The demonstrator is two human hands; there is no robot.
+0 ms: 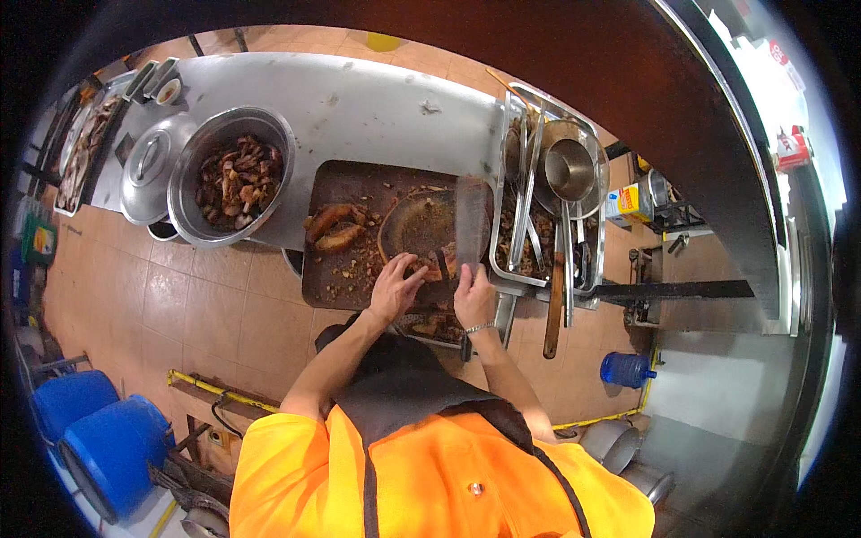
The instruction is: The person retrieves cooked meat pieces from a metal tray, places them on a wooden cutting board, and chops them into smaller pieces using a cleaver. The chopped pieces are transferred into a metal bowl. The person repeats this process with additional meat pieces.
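My right hand (474,296) grips the handle of a cleaver, whose broad blade (473,212) is motion-blurred above the right side of a round chopping board (420,215). At the board's near edge, the curled fingers of my left hand (395,290) hold a piece of cooked meat (430,267). Just left of the blade, another chunk of meat (450,257) lies beside it. The board rests in a dark rectangular tray (377,176) strewn with crumbs and scraps. Larger browned meat pieces (336,228) lie in the tray's left part.
Left on the steel table (377,87) stands a large metal pot (286,144) of chopped meat, its lid (155,165) beside it. A steel pan (501,232) at right holds chopped meat, tongs (527,195) and a saucepan (570,169); long handles jut over the near edge.
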